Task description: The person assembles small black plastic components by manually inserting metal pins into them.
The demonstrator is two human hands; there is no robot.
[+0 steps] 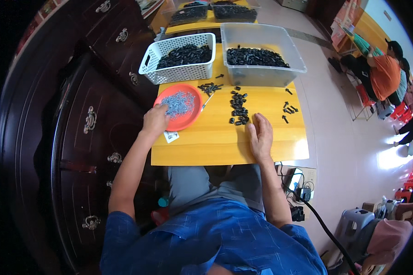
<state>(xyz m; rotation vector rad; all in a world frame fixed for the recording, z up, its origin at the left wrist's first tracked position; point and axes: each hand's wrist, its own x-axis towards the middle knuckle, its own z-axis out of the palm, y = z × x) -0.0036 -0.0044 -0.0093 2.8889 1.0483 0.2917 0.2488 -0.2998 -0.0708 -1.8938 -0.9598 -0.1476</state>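
Observation:
My left hand (156,120) reaches over the near left rim of an orange-red plate (193,120). Its fingers are curled and closed at the edge of a heap of small silvery screws (181,103); whatever they pinch is too small to make out. On the yellow table (206,149), my right hand (261,137) lies with fingers stretched out and the thumb apart, holding nothing. Just left of it is a cluster of short black plastic pieces (238,107). A thin screwdriver-like tool (207,101) lies against the plate's right side.
Behind the plate stand a white perforated basket (188,73) and a clear plastic bin (264,75), both holding black parts. Longer black pieces (210,88) lie before the basket, others (289,109) at the right. Dark drawers (89,119) flank the left; people sit far right.

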